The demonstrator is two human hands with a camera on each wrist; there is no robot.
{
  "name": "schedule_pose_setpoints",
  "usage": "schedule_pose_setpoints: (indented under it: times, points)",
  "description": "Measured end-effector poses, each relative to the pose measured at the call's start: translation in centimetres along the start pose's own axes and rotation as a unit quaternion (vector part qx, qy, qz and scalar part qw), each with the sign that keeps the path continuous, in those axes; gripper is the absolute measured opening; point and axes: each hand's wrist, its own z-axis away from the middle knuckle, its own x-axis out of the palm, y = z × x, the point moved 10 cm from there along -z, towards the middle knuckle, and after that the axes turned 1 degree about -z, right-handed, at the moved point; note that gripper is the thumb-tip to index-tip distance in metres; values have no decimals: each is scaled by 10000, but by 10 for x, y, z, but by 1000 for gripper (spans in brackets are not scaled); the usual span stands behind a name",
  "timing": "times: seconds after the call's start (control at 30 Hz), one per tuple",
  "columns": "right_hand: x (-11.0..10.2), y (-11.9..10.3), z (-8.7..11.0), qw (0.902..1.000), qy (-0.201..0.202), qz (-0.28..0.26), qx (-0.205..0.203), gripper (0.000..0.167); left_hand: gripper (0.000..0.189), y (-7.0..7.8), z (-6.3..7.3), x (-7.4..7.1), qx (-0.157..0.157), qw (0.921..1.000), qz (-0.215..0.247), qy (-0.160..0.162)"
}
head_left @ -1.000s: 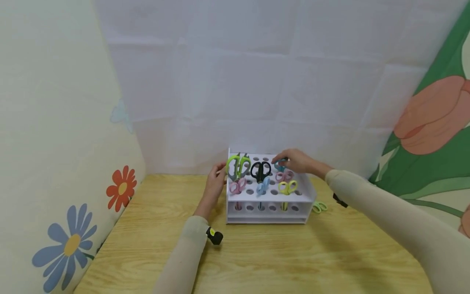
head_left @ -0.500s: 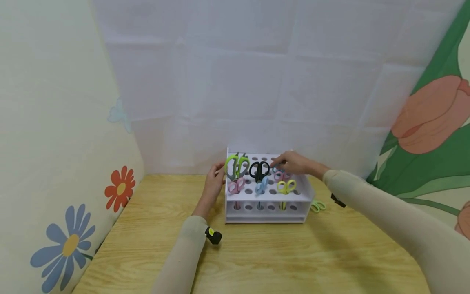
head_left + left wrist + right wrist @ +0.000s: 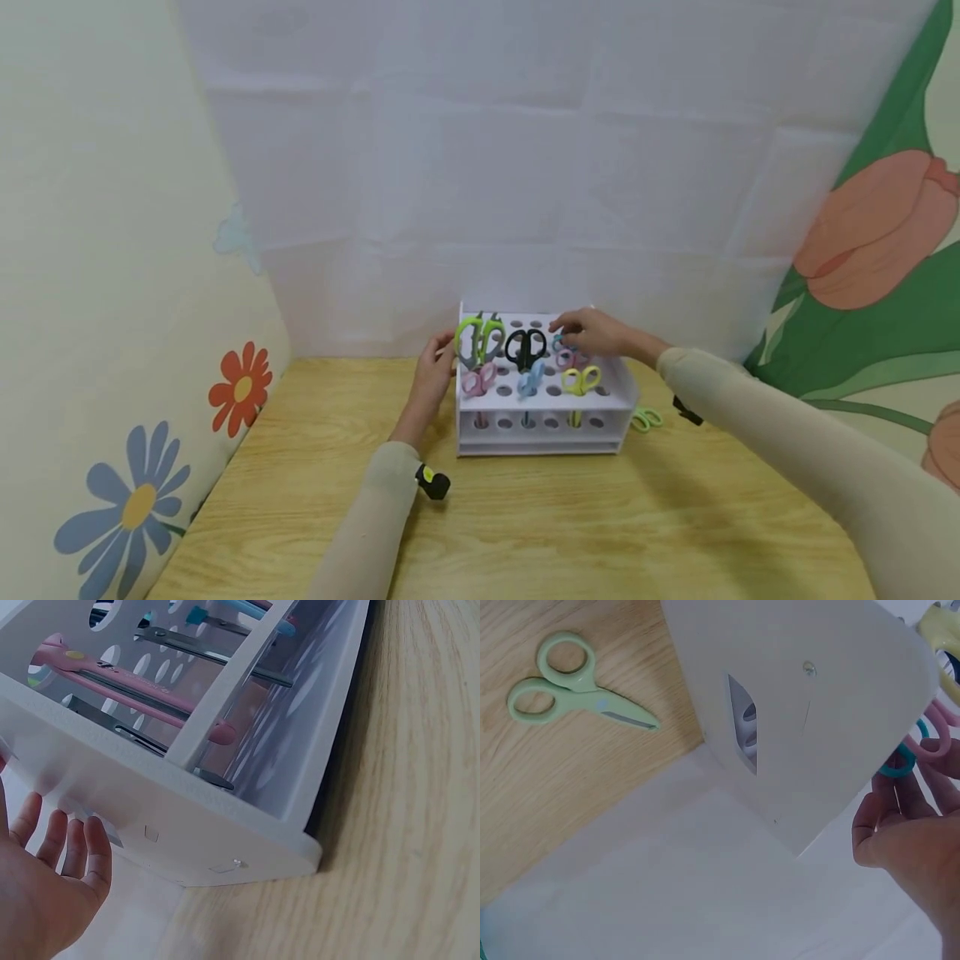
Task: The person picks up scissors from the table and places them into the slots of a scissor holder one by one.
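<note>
A white rack (image 3: 540,402) with round holes holds several pairs of scissors, handles up. My left hand (image 3: 431,385) is at the rack's left side; in the left wrist view its loosely bent fingers (image 3: 97,855) lie against or just beside the white side panel. My right hand (image 3: 600,333) is over the rack's back right, its fingers and thumb around the handles of the teal scissors (image 3: 896,761). Right in front of them stand pink scissors (image 3: 932,739). Also in the rack are large lime-green scissors (image 3: 480,340), black scissors (image 3: 525,350), light blue scissors (image 3: 531,379) and yellow scissors (image 3: 582,381).
Pale green scissors (image 3: 570,690) lie on the wooden table (image 3: 525,525), just right of the rack. A white cloth (image 3: 465,167) hangs behind. Flower-patterned sheets (image 3: 112,292) stand at both sides.
The teal scissors' handles sit lower and slightly further left, with my right hand still at them. The left hand stays by the rack. The whole view has shifted slightly.
</note>
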Motion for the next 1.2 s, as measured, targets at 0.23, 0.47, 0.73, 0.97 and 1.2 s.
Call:
schedule_pose_setpoints:
  times: [0.23,0.47,0.73,0.97,1.2]
  points:
    - [-18,-8,13,9976,587,85,-351,31,43,-4,-1,-5,-76,10000,-55,0]
    - [-38,1,36,9942,1004,152,-366,27,47,-10,-1,-12,-99,9999,-73,27]
    - [-54,18,62,9883,1414,179,-535,25,47,-11,-6,-23,-97,9999,-9,76]
    - [-47,39,84,9872,1495,180,-522,23,46,-11,-8,-29,-107,9999,-25,45]
    - [-26,59,95,9897,1391,208,-248,22,43,-7,-12,-37,87,9998,-19,163]
